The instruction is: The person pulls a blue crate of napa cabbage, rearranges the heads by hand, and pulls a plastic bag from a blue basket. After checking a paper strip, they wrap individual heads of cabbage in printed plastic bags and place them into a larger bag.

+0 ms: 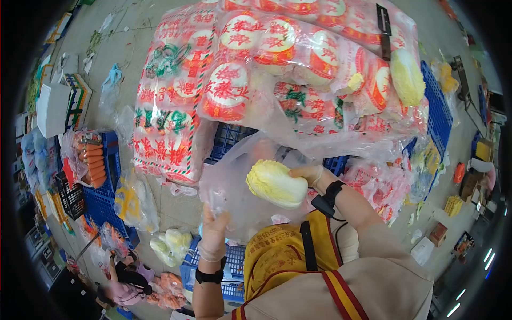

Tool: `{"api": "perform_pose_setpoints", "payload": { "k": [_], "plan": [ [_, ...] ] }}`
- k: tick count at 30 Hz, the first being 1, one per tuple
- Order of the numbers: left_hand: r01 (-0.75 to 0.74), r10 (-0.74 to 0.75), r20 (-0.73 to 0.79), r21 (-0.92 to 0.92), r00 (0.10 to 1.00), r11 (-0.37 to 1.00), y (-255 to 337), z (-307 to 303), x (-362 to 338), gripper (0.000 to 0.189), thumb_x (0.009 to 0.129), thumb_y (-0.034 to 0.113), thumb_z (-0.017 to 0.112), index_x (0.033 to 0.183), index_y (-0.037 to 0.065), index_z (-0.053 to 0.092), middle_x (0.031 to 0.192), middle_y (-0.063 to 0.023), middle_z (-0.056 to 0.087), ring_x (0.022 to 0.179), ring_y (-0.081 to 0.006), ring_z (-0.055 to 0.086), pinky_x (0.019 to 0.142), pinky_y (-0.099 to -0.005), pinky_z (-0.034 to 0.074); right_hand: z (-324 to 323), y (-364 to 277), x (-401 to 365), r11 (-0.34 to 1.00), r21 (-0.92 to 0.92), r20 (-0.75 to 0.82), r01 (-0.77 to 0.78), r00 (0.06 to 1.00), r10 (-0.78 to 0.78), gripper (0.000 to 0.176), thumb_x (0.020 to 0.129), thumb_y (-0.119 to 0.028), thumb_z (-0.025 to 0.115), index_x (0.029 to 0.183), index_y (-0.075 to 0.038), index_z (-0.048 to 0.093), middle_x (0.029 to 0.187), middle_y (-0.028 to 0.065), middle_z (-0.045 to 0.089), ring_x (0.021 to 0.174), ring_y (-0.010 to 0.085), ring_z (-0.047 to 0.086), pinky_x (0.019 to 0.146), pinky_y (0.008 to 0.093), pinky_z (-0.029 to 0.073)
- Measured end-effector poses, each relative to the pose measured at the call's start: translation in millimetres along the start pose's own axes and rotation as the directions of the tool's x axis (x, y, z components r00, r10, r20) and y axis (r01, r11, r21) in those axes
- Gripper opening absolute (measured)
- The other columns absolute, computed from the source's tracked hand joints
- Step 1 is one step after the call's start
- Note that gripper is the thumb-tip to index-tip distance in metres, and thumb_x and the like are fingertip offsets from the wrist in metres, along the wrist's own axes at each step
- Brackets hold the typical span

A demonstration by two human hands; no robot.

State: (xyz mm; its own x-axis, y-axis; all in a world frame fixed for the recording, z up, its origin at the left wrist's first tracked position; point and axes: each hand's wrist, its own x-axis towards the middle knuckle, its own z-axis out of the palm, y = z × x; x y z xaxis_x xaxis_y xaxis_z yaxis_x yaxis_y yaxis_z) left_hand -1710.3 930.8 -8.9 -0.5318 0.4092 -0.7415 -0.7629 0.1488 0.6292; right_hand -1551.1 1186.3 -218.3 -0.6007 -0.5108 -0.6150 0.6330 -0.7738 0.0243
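Now I see right hand [308,176] partly closed, fingers gripping right end of napa cabbage [277,184], held tilted in front of clear plastic bag [226,181]. Left hand [214,229] half curled at lower left edge of bag, fingers blurred; can't tell if they pinch it. Beyond: red-printed cabbage packs [226,88], second cabbage [408,77] beside knife [384,32]. Blue crate [229,140] shows below packs.
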Motion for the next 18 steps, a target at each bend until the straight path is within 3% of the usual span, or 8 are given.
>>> {"api": "perform_pose_setpoints", "payload": {
  "k": [3,4,5,7,9,12,14,18],
  "plan": [
    [0.084,-0.088,0.057,0.077,0.994,0.994,0,4,-11,0.079,0.081,-0.001,0.051,0.148,0.015,0.013,0.117,-0.0008,0.05,0.089,-0.0083,0.048,0.073,-0.0209,0.041,-15,2,49,0.978,-0.14,-0.122,-0.157,0.983,0.14,0.061,0.078,-0.027,0.073,0.127,0.0,0.047,0.121,0.0112,0.058,0.104,0.0172,0.06,0.092,0.0308,0.047],
    [0.081,-0.086,0.021,0.151,0.996,0.985,4,12,-14,0.076,0.081,-0.002,0.049,0.148,0.014,0.016,0.082,0.0036,0.047,0.063,-0.0049,0.042,0.056,-0.0188,0.037,-21,0,68,0.976,-0.131,-0.068,-0.174,0.984,0.166,0.058,0.08,-0.027,0.071,0.127,-0.003,0.047,0.117,0.0096,0.06,0.1,0.0154,0.061,0.087,0.0302,0.049],
    [0.084,-0.087,0.016,0.154,0.996,0.984,2,11,-14,0.076,0.081,-0.002,0.049,0.148,0.014,0.016,0.082,0.0036,0.047,0.063,-0.0049,0.042,0.056,-0.0188,0.037,-27,0,86,0.976,-0.129,-0.063,-0.176,0.984,0.169,0.058,0.08,-0.027,0.071,0.127,-0.003,0.047,0.117,0.0096,0.06,0.1,0.0154,0.061,0.087,0.0302,0.049],
    [0.089,-0.088,-0.026,0.038,0.996,0.995,-11,-2,-18,0.078,0.078,-0.004,0.049,0.148,0.013,0.016,0.077,0.0018,0.047,0.062,-0.0059,0.042,0.055,-0.0187,0.036,-33,3,122,0.95,-0.312,-0.16,0.019,0.984,-0.072,0.062,0.079,-0.027,0.071,0.131,-0.007,0.043,0.119,0.0096,0.059,0.099,0.016,0.061,0.086,0.03,0.05],
    [-0.028,0.036,-0.032,0.224,0.999,0.974,-28,-18,-8,0.082,0.074,-0.005,0.048,0.147,0.013,0.016,0.073,-0.0004,0.046,0.058,-0.0082,0.042,0.052,-0.0201,0.036,-35,14,155,0.921,-0.38,-0.182,0.089,0.969,-0.168,0.068,0.077,-0.024,0.072,0.134,-0.009,0.039,0.125,0.0105,0.053,0.106,0.018,0.057,0.086,0.0306,0.049],
    [-0.059,0.008,-0.278,-0.175,0.961,0.983,-12,-7,0,0.084,0.07,-0.003,0.047,0.146,0.013,0.016,0.074,-0.0051,0.046,0.052,-0.0132,0.043,0.048,-0.0246,0.036,-55,44,216,0.738,-0.651,-0.282,0.181,0.845,-0.455,0.079,0.072,-0.025,0.074,0.137,-0.005,0.033,0.132,0.0129,0.047,0.116,0.0232,0.051,0.092,0.0327,0.045],
    [-0.068,0.018,-0.296,-0.159,0.955,0.985,-12,-8,4,0.074,0.071,-0.001,0.047,0.14,0.01,0.025,0.074,-0.0057,0.045,0.052,-0.0134,0.042,0.047,-0.0252,0.036,-56,63,239,0.519,-0.855,-0.452,-0.011,0.508,-0.734,0.083,0.07,-0.026,0.073,0.137,-0.002,0.03,0.132,0.0166,0.046,0.119,0.0301,0.048,0.096,0.0346,0.041],
    [-0.121,0.061,-0.37,-0.142,0.927,0.982,-22,-11,13,0.07,0.068,-0.004,0.048,0.135,0.006,0.03,0.073,-0.0076,0.046,0.051,-0.0168,0.043,0.046,-0.0287,0.036,-66,82,260,0.537,-0.778,-0.618,-0.326,0.55,-0.561,0.085,0.07,-0.028,0.072,0.138,0.0,0.029,0.129,0.0207,0.047,0.117,0.0328,0.049,0.098,0.0349,0.04]
  ]
}}
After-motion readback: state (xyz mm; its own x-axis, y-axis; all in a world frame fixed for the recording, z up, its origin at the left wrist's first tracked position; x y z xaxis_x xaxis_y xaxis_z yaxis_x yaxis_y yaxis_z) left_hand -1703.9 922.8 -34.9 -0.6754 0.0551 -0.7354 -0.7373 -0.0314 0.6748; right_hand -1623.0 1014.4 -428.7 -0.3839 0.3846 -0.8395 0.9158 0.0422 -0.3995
